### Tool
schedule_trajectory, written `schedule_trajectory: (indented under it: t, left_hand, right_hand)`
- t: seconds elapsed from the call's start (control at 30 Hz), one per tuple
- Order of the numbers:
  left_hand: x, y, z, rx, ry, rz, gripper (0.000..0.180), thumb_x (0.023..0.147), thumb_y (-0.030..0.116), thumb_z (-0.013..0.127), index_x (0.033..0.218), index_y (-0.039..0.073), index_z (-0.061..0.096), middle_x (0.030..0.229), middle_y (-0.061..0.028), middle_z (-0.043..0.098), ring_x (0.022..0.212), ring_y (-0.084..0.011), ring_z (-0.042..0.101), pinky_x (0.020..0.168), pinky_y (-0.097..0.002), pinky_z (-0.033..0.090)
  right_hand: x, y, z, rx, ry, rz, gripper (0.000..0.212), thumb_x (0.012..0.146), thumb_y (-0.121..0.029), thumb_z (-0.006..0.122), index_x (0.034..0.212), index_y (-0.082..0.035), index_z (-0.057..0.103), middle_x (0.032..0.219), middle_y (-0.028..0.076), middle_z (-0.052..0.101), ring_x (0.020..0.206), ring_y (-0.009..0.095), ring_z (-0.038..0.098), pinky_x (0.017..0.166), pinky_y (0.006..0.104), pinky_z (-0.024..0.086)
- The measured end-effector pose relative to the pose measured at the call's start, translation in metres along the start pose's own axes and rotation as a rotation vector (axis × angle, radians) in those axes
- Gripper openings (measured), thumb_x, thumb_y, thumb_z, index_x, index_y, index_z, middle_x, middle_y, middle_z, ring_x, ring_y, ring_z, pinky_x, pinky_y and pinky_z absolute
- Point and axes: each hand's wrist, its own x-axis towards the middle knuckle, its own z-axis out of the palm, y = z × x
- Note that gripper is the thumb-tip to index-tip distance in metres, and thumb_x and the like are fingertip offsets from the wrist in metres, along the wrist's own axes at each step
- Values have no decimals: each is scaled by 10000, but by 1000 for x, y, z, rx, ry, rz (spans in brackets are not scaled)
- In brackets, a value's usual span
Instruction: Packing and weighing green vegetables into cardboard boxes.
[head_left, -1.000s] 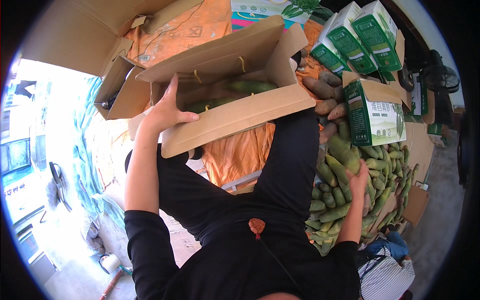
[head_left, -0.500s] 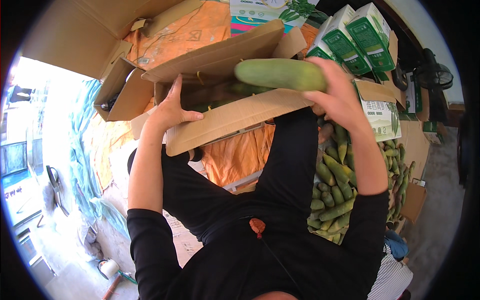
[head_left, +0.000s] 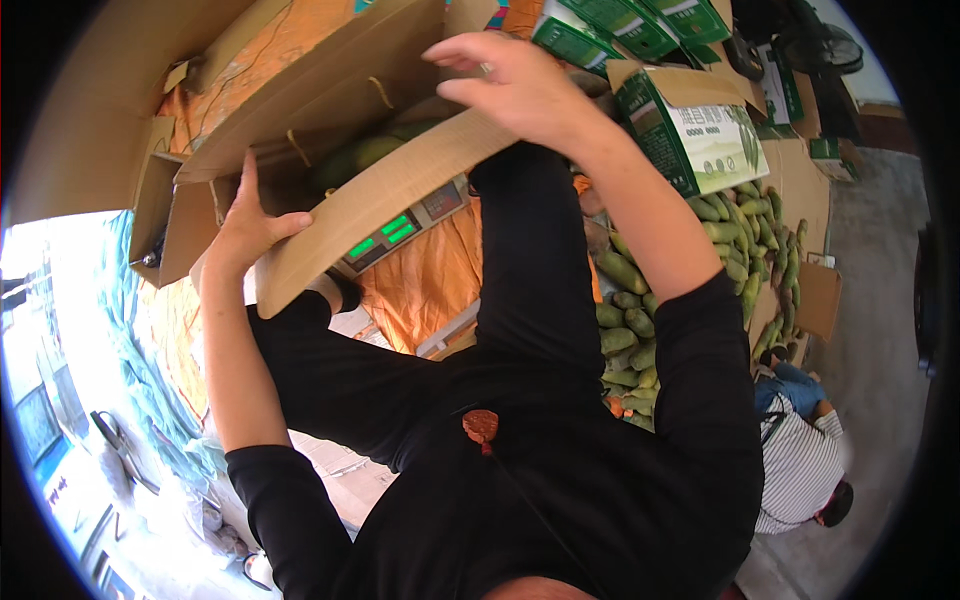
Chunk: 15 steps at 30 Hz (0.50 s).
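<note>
Gripping near flap of brown carton (head_left: 330,160), left hand (head_left: 243,232) grasps cardboard edge, thumb over rim. Right hand (head_left: 512,85) hovers over carton's right end, fingers loosely spread, nothing held. Carton sits on scale (head_left: 400,228) with green lit display, orange cloth (head_left: 425,280) beneath. Inside carton: green cucumbers (head_left: 365,150) visible, stack well below rim. Judgement: filling partway; carton open, flaps unfolded. Large heap of loose cucumbers (head_left: 690,270) at right on floor. Green-white printed boxes (head_left: 690,125) far right. Seated person in striped shirt (head_left: 800,470) near right.
</note>
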Motion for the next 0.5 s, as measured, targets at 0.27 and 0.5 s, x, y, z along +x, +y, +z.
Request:
schedule_trajectory:
  t: [0.27,0.5]
  left_hand:
    - [-12,56,-3,-121,-73,-164,1185,674,248,833,1524,86,23,1033,-229,668,918,-238,675,985,-363,416]
    - [-12,40,-3,-34,-69,-203,1248,634,415,842,1527,113,23,1166,-216,639,963,-266,669,937,-372,460]
  right_hand:
    - [-180,128,-67,-64,208,605,269,862,-101,628,1124,-41,625,1021,111,679,909,202,645,798,316,512]
    - [-373,201,12,-308,-100,1119,295,781,-173,689,1032,-25,642,1028,152,678,939,348,645,824,396,509]
